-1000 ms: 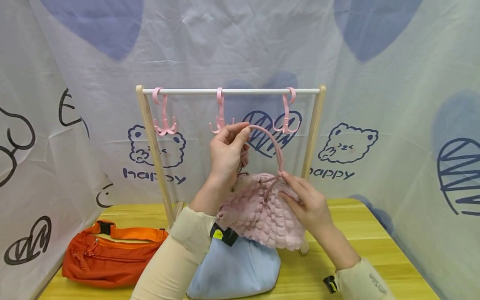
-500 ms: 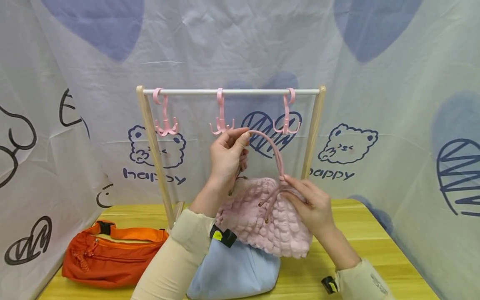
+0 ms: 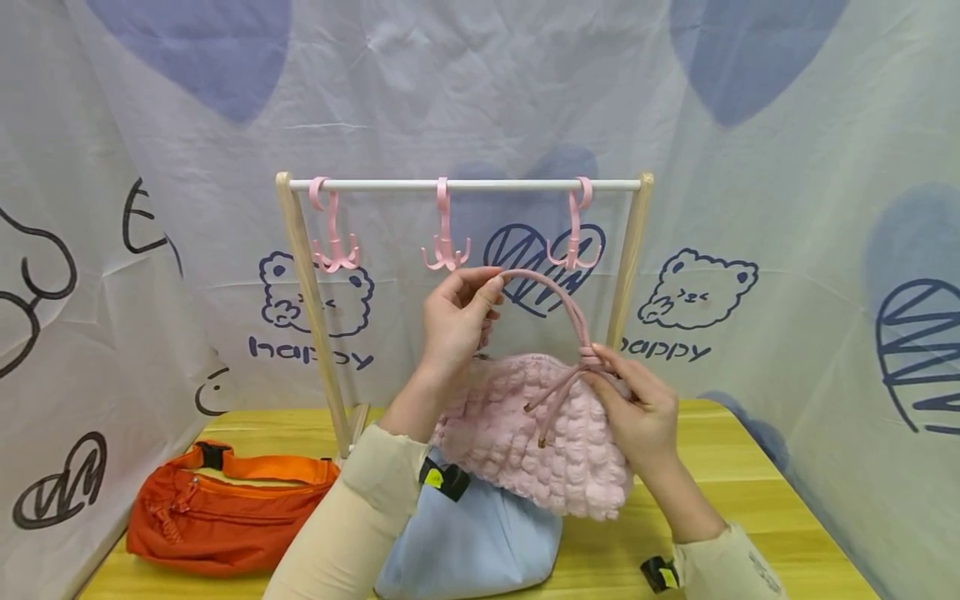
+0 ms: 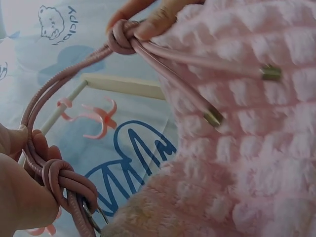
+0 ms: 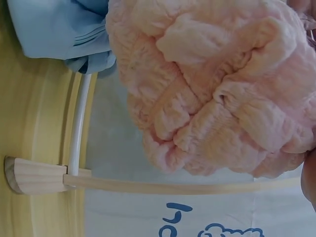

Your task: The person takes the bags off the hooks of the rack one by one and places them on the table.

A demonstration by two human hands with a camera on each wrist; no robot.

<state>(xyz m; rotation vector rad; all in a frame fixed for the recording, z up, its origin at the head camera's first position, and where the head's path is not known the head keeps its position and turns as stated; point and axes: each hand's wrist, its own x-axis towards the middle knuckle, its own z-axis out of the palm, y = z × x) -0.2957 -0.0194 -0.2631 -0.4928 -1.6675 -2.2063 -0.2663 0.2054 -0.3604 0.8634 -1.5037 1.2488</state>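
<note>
A pink puffy handbag (image 3: 525,417) hangs in the air between both hands, tilted down to the right. My left hand (image 3: 457,321) pinches the upper left of its thin pink handle (image 3: 551,286) between thumb and fingers. At the handle's right end, my right hand (image 3: 641,404) pinches the knot (image 4: 121,37), from which two cords with metal tips (image 4: 213,116) dangle. A second knot (image 4: 61,177) shows close to the left hand in the left wrist view. The right wrist view is mostly filled by the bag's puckered fabric (image 5: 212,98); the right hand barely shows there.
Behind the hands stands a wooden rack with a white rail (image 3: 510,185). Pink hooks (image 3: 445,242) hang along it. On the yellow table (image 3: 720,467) lie an orange waist bag (image 3: 225,517) at left and a light blue bag (image 3: 476,542) partly below the pink one.
Both hands have lowered slightly with the handbag. The right hand has moved right, stretching the handle wider and turning the bag's front and its dangling cords more into view.
</note>
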